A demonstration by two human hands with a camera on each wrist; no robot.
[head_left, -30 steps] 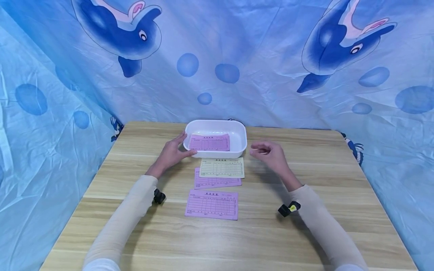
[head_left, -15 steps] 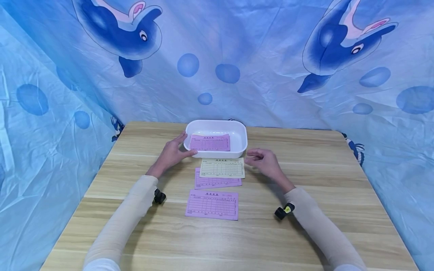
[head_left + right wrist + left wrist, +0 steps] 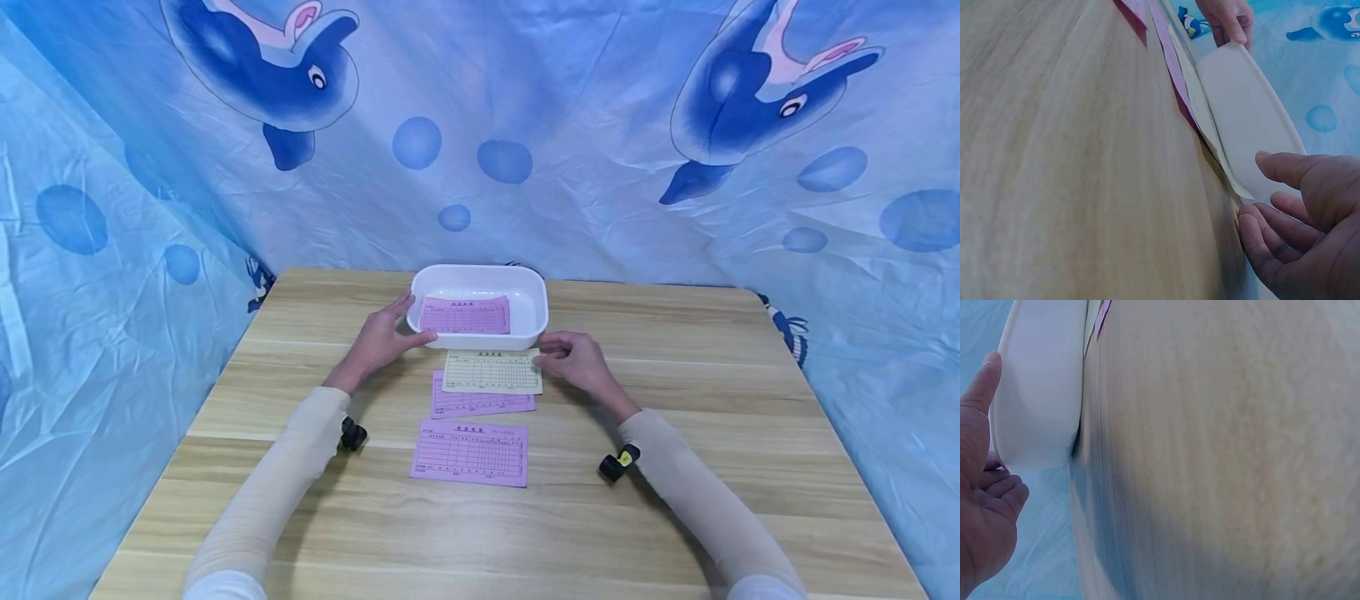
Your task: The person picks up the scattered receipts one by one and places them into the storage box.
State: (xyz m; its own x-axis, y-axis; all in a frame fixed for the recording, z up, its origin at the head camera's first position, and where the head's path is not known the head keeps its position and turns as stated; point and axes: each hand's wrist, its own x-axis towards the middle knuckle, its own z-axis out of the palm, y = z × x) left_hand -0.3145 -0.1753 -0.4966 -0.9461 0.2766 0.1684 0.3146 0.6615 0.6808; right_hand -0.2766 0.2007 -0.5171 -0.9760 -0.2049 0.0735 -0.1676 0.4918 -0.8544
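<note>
Your left hand (image 3: 377, 342) rests spread against the white oval plastic tray (image 3: 534, 307). Your right hand (image 3: 576, 364), fingers loosely curled, touches the yellow paper form (image 3: 492, 372) on the wooden counter (image 3: 675, 500), gripping nothing.

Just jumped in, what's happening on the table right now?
A person is working with paper slips and a white tray on a wooden table. The left hand rests against the tray's left end, which already has one pink slip inside. The right hand is at the right corner of the yellow slip just in front of the tray, fingers loosely curled, not yet pinching it. Two more pink slips lie nearer the person.
</note>
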